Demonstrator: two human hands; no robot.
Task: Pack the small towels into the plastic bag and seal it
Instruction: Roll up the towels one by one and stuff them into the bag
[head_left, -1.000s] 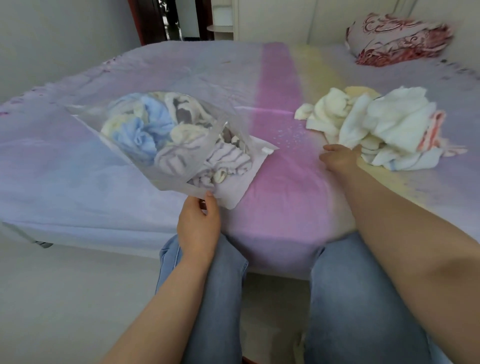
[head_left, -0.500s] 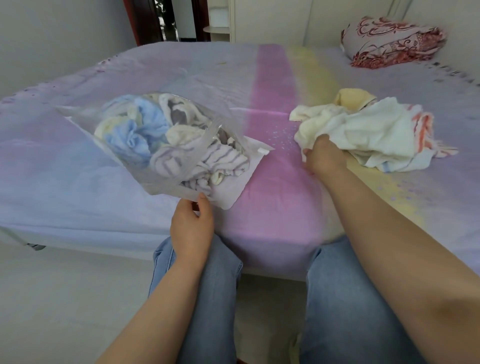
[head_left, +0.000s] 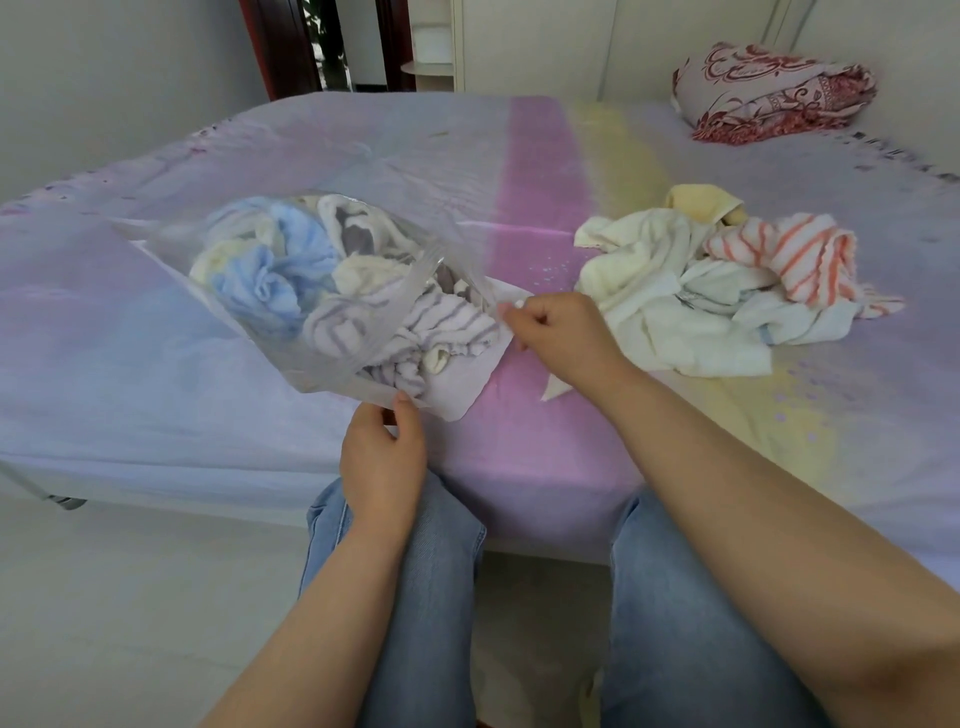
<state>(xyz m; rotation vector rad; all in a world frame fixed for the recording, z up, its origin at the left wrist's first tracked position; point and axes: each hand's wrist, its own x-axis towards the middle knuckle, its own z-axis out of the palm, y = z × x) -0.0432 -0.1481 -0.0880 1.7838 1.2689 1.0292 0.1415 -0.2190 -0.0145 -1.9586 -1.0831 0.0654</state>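
Observation:
A clear plastic bag (head_left: 156, 244) lies on the bed, stuffed with blue, cream and grey-striped small towels (head_left: 270, 280). Its mouth faces right and stands open. My left hand (head_left: 382, 457) pinches the bag's near edge and holds the upper layer up. My right hand (head_left: 558, 332) is closed at the mouth's right corner, beside the white zip tab. A cream towel (head_left: 553, 389) pokes out under its wrist, mostly hidden by the hand. A loose pile of towels (head_left: 691, 312), white, cream and orange-striped, lies just right of that hand.
The bed (head_left: 519, 182) has a lilac, pink and yellow sheet, and its front edge runs across by my knees. A red-patterned folded quilt (head_left: 769, 93) sits at the far right corner. Pale floor lies to the left below the bed.
My right hand left the towel pile and moved left to the bag's mouth, bringing a cream towel. The pile spread out, showing the orange-striped towel. My left hand kept its grip.

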